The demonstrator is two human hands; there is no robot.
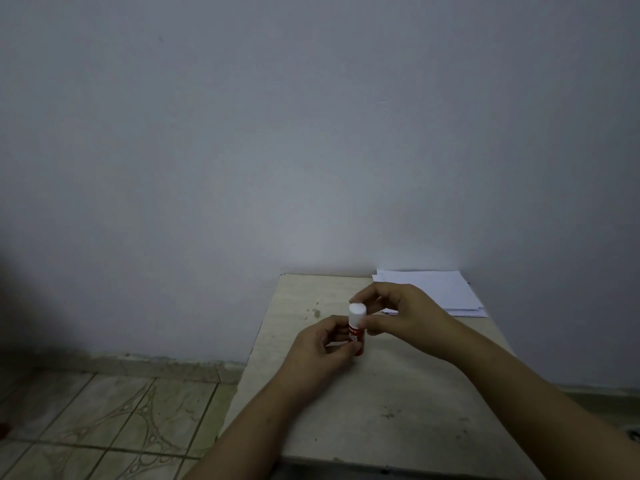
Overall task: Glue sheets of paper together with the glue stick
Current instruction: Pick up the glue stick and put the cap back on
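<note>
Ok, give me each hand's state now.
Left hand: grips the glue stick by its red body.
Right hand: pinches its white cap.

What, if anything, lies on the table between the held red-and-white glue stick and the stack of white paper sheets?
Nothing visible on the beige tabletop. The red-and-white glue stick is in both hands; only the right hand, pinching its white cap, lies between it and the white paper stack.

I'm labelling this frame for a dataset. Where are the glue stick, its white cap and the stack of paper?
glue stick (356, 337): head view, on the red label of the body.
white cap (357, 312): head view, on the cap's top.
stack of paper (436, 289): head view, on the top sheet's middle.
</note>
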